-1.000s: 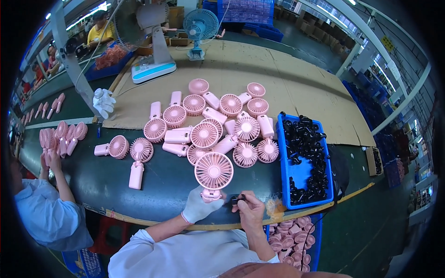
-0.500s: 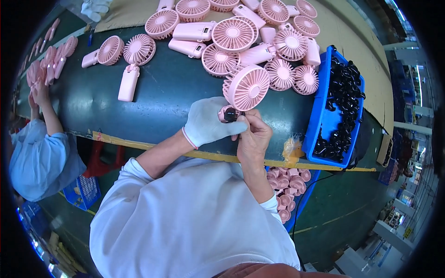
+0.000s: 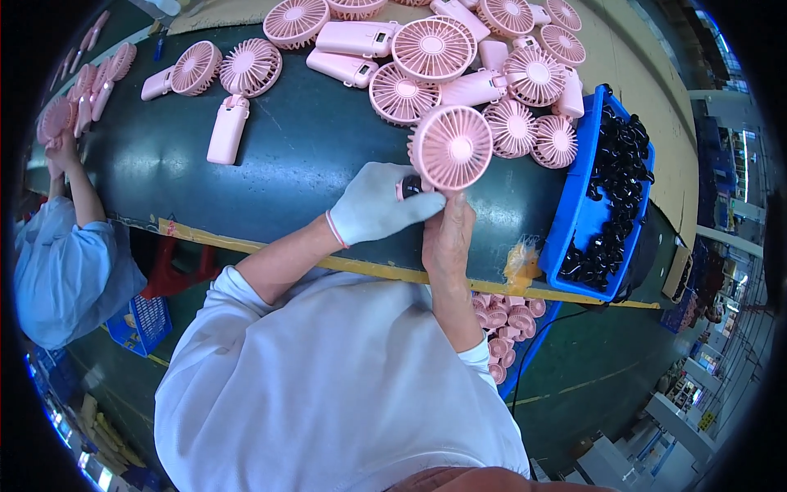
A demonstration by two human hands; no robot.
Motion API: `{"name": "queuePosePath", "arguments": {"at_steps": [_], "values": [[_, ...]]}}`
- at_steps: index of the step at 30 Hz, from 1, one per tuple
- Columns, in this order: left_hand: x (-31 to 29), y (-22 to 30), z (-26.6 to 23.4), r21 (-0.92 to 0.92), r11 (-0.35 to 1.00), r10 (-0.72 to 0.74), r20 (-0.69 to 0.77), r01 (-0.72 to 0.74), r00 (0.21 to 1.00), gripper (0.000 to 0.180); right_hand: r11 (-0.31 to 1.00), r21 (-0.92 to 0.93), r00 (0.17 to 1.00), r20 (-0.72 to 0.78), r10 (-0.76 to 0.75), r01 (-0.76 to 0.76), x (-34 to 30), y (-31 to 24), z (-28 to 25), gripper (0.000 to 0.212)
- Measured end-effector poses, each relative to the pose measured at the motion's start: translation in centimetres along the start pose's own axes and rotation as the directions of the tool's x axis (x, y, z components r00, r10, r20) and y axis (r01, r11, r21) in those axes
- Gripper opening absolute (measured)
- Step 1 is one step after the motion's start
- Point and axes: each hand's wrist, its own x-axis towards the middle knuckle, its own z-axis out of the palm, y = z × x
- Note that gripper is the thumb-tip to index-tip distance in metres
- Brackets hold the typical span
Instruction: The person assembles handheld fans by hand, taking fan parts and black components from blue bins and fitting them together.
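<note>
A pink handheld fan (image 3: 453, 149) stands in front of me, its round grille tilted up toward me. My left hand (image 3: 379, 205), in a whitish glove, is closed around the fan's handle, most of which the glove hides. A glossy black piece (image 3: 411, 188) shows at the handle's end beside the gloved fingers. My bare right hand (image 3: 448, 239) is closed at the fan's neck just below the grille, its thumb pressed near my left thumb. Whether a small part is also between those fingers cannot be made out.
Many pink fans (image 3: 434, 51) lie heaped at the far side of the dark green table (image 3: 303, 156). On the right stands a blue bin (image 3: 566, 238) of black pieces (image 3: 623, 164). Below the edge, a crate (image 3: 529, 353) holds more fans. A co-worker (image 3: 70, 271) handles fans at left.
The fan's head has turned to face me more and shifted slightly right and up in view. My right fingers have drawn in at the neck. The view has shifted a little.
</note>
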Motion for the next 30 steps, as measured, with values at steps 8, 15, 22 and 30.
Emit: {"name": "queuePosePath", "arguments": {"at_steps": [8,15,22,30], "values": [[-0.4,-1.7,0.0,-0.649,0.594,-0.284,0.383,0.475,0.879,0.061,0.968,0.19,0.986,0.06,0.158,-0.166,1.3,-3.0,1.6,0.066],[-0.3,-1.4,0.5,-0.634,0.611,-0.257,0.407,0.473,0.877,0.061,0.958,0.171,0.97,-0.038,0.239,-0.229,1.1,-3.0,1.6,0.046],[-1.8,-4.0,1.3,-0.465,0.844,-0.216,0.161,0.267,0.963,0.03,0.888,-0.387,0.921,-0.19,-0.339,0.247,0.0,-2.4,2.7,0.041],[0.7,2.1,-1.5,0.502,0.822,0.332,-0.041,-0.268,0.942,0.031,0.732,-0.681,0.906,-0.303,-0.296,0.012,-2.5,-8.1,-4.7,0.037]]}}
